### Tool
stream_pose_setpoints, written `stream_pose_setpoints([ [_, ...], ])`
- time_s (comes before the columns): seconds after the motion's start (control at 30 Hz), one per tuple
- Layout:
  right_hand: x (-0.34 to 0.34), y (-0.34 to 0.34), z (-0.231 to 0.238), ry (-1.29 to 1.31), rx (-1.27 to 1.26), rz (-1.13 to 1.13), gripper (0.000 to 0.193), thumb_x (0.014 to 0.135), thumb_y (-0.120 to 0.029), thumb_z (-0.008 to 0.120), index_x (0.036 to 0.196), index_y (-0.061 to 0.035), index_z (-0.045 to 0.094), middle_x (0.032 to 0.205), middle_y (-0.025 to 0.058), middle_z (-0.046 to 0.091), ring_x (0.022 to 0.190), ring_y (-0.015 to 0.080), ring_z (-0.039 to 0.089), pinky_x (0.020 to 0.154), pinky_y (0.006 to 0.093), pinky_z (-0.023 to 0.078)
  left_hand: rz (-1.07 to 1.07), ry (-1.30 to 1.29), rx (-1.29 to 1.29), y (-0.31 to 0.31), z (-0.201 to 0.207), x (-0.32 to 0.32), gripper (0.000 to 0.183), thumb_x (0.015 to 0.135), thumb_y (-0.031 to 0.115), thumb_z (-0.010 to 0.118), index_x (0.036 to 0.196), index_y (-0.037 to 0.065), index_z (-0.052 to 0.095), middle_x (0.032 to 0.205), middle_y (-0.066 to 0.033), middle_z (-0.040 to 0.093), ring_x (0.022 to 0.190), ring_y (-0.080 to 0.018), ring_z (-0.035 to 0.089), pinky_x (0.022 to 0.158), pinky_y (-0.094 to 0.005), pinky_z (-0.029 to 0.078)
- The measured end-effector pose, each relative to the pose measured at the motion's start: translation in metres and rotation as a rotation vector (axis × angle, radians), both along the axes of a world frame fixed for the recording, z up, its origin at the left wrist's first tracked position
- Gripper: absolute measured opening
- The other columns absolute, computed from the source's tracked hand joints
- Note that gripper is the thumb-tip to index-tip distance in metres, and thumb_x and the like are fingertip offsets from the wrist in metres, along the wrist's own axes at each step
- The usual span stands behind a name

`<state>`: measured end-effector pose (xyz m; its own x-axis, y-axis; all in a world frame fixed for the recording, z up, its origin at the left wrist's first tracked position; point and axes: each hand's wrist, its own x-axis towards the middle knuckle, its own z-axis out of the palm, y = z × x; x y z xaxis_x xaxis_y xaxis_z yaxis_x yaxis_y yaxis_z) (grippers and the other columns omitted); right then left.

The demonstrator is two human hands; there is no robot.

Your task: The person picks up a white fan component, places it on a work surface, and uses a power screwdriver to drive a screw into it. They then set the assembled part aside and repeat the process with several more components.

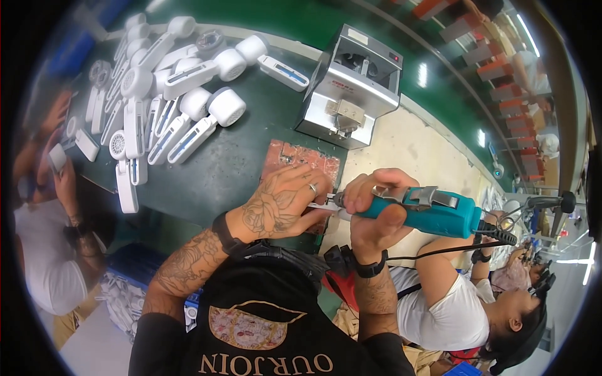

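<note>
Right hand (379, 216) wrapped around a teal cylindrical power screwdriver (439, 212), bit hard to make out. My left hand (282, 200) pinches a small white plastic piece (328, 205), mostly finger-hidden, over a scuffed red board (300, 155).

Electric screwdriver (436, 216): smooth plastic; boxy machine (349, 91): glossy metal.

I had the teal driver (433, 215) gripped in the right hand (379, 210), a silver lever along its body, its dark nose aimed at the left hand (285, 202). Between that hand's thumb and fingers I saw the small white part (325, 205), partly hidden, just beside the nose; contact was unclear.
</note>
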<state>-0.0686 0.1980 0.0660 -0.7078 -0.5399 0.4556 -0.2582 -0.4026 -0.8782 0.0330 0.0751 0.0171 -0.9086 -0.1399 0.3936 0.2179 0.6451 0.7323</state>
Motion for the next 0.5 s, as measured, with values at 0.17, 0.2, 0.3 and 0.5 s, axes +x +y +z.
stream_pose_setpoints([
  [0.17, 0.0017, 0.0008, -0.0027, 0.006, -0.008, -0.004, 0.065, 0.093, -0.06, 0.055, 0.113, 0.0006, 0.046, 0.061, 0.0031, 0.046, 0.05, 0.0143, 0.047, 0.047, 0.0296, 0.043, -0.005, -0.015, 0.008, -0.0003, -0.0011, 0.0009, 0.03, 0.079, 0.025, 0.073, 0.097, 0.007, 0.058, 0.085, -0.0045, 0.058, 0.089, -0.0288, 0.059, 0.081, -0.0404, 0.047],
  [0.2, 0.0028, 0.0014, -0.0028, 0.022, 0.003, -0.02, 0.065, 0.093, -0.06, 0.055, 0.113, 0.0006, 0.045, 0.062, 0.0033, 0.046, 0.05, 0.0144, 0.047, 0.047, 0.0295, 0.043, -0.013, -0.025, 0.013, -0.0004, -0.0003, 0.0007, 0.029, 0.079, 0.025, 0.073, 0.097, 0.007, 0.058, 0.086, -0.0044, 0.059, 0.09, -0.0285, 0.059, 0.081, -0.0402, 0.047],
  [0.3, 0.0042, 0.0026, -0.0035, 0.038, 0.008, -0.021, 0.066, 0.092, -0.06, 0.056, 0.114, 0.0007, 0.046, 0.062, 0.0038, 0.047, 0.049, 0.0147, 0.048, 0.047, 0.0296, 0.043, -0.037, -0.025, 0.015, -0.002, -0.0019, 0.0001, 0.029, 0.08, 0.024, 0.073, 0.097, 0.007, 0.058, 0.087, -0.0042, 0.059, 0.09, -0.0278, 0.059, 0.081, -0.04, 0.047],
  [0.5, 0.0012, 0.0034, -0.0024, 0.036, -0.017, 0.031, 0.065, 0.092, -0.059, 0.058, 0.114, 0.0012, 0.047, 0.06, 0.0042, 0.049, 0.048, 0.0154, 0.049, 0.046, 0.0304, 0.043, -0.086, -0.003, 0.027, -0.0051, 0.0023, -0.001, 0.029, 0.08, 0.024, 0.074, 0.096, 0.007, 0.058, 0.087, -0.0046, 0.058, 0.089, -0.0279, 0.059, 0.079, -0.0403, 0.047],
])
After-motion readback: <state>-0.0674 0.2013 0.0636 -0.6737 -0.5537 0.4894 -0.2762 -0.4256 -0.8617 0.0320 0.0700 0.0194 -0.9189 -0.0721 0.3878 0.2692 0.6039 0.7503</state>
